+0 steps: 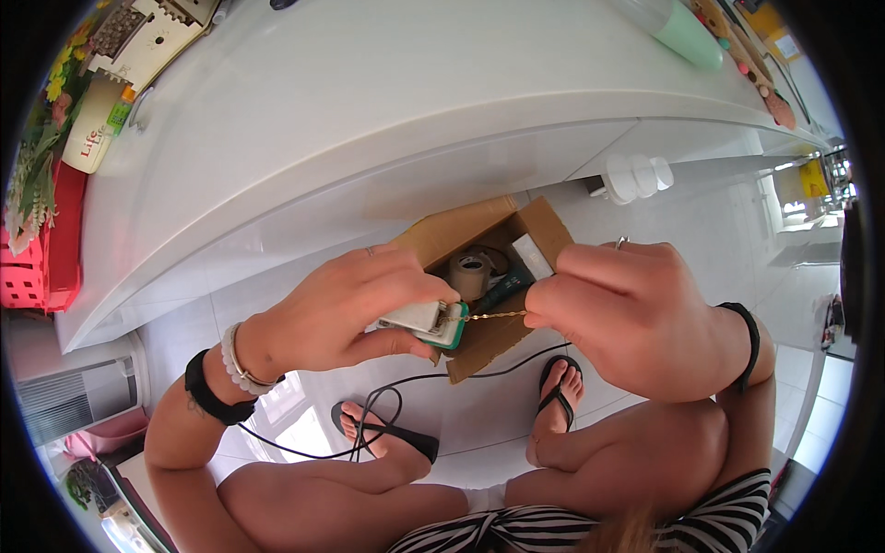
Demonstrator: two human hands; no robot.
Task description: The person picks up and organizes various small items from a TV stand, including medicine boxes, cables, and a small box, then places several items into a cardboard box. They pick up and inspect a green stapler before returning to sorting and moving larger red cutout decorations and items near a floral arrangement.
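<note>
My left hand [359, 304] grips a small white case with a green edge [451, 332], its lid raised. Out of the case runs a thin gold chain [494, 316], pulled straight across to my right hand [615, 311]. The thumb and fingers of that hand are pinched on the chain's other end. Part of the case is hidden under my left fingers. Below both hands, an uncovered cardboard box [484, 352] stands on the floor. Inside it are a roll of brown tape [470, 273], a dark green packet [508, 285] and a white box [532, 257].
A white countertop [415, 76] curves across in front of me. On its left stand a red plastic basket [66, 242] and a cream bottle [97, 131]; a pale green bottle [688, 38] lies at the right. A black cable [332, 456] loops over the floor by my feet.
</note>
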